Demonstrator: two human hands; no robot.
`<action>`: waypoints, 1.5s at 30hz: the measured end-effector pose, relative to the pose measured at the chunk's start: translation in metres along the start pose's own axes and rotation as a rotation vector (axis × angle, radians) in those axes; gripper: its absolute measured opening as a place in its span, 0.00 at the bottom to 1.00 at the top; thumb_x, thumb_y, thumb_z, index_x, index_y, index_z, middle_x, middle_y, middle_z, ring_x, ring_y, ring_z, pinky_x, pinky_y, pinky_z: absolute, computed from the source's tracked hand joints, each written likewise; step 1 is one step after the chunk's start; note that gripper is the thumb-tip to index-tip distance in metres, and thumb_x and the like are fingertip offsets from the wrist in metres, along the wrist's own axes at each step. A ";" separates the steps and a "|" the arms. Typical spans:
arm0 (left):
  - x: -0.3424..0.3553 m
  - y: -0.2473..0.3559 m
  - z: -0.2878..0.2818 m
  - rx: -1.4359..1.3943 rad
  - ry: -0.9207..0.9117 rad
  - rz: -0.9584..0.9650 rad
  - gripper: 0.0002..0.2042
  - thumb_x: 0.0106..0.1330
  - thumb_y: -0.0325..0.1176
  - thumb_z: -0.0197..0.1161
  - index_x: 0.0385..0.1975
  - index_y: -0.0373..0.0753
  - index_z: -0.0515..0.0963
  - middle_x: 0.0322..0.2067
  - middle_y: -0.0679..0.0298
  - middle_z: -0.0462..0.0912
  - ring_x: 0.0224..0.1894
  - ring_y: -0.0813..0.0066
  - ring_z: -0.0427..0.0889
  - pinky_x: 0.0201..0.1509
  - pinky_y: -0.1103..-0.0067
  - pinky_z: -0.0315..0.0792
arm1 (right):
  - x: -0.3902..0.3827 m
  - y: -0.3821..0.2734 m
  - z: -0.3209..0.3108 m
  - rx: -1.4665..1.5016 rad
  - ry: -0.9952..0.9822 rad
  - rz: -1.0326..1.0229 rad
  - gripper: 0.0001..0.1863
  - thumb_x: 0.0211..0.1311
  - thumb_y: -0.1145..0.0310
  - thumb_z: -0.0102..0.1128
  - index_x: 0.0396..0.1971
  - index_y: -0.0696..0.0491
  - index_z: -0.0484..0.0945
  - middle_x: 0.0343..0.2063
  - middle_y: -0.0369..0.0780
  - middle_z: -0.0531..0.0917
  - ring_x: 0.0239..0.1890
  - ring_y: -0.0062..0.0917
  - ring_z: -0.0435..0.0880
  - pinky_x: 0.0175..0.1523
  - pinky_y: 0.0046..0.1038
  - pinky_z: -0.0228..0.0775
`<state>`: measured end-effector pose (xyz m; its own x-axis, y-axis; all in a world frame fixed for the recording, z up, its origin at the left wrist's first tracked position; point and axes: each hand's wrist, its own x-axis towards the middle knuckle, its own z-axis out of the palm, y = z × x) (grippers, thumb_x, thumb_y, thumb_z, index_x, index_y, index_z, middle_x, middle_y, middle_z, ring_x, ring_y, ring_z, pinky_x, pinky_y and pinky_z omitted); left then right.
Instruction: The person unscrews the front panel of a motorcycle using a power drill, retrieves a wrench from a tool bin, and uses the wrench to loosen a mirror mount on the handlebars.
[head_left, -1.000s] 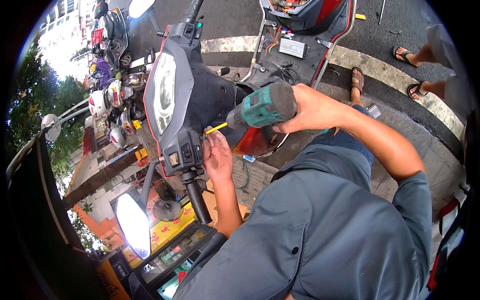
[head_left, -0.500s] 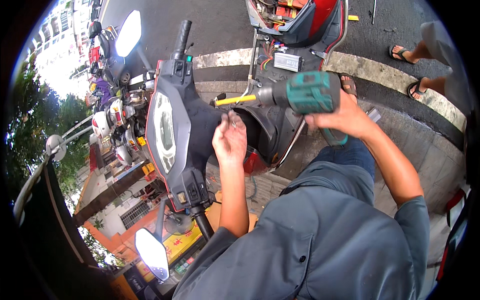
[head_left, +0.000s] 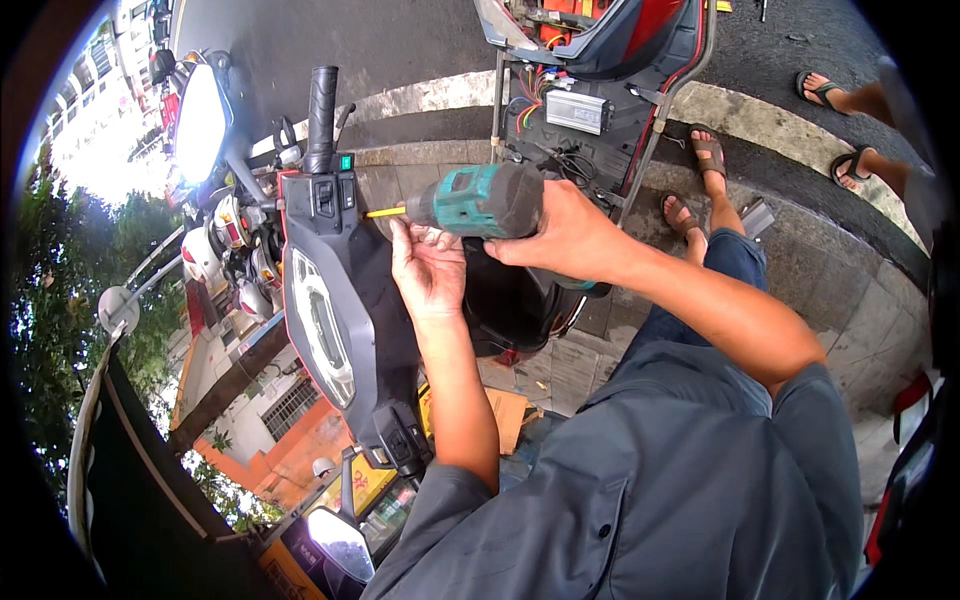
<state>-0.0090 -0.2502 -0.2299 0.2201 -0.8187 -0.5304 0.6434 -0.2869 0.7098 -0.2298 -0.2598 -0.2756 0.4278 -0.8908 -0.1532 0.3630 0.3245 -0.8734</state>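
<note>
A teal and black cordless drill (head_left: 475, 203) is gripped by my right hand (head_left: 565, 235), its fingers wrapped round the handle. From its chuck a long yellow driver bit (head_left: 385, 212) points left. The bit's tip meets or nearly meets the dark inner side of the scooter's front cowl (head_left: 335, 290), below the handlebar grip (head_left: 321, 115). My left hand (head_left: 432, 270) is palm up just under the chuck, fingers curled in near the bit. Whatever those fingers hold, if anything, is hidden.
The scooter's floorboard (head_left: 560, 140) lies bare, with a silver controller box (head_left: 578, 112) and coloured wires. A mirror (head_left: 203, 125) sticks out at the left. People in sandals (head_left: 708, 150) stand at the right. A cardboard piece (head_left: 507, 418) lies on the paving.
My right hand has brought the drill left, so its bit reaches the cowl. The left hand has moved left with it, under the chuck. The view has shifted a little.
</note>
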 end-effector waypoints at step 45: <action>0.041 0.000 -0.021 -0.334 0.287 0.347 0.10 0.65 0.34 0.59 0.43 0.40 0.75 0.46 0.65 0.78 0.47 0.72 0.76 0.53 0.74 0.69 | 0.057 -0.044 -0.019 -0.241 -0.208 -0.096 0.22 0.43 0.66 0.66 0.41 0.56 0.76 0.30 0.46 0.83 0.32 0.31 0.82 0.43 0.31 0.72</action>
<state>0.0158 -0.2731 -0.2612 0.6213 -0.6551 -0.4298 0.6843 0.1865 0.7049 -0.2370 -0.3308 -0.2544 0.5704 -0.8213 0.0111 0.2144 0.1358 -0.9673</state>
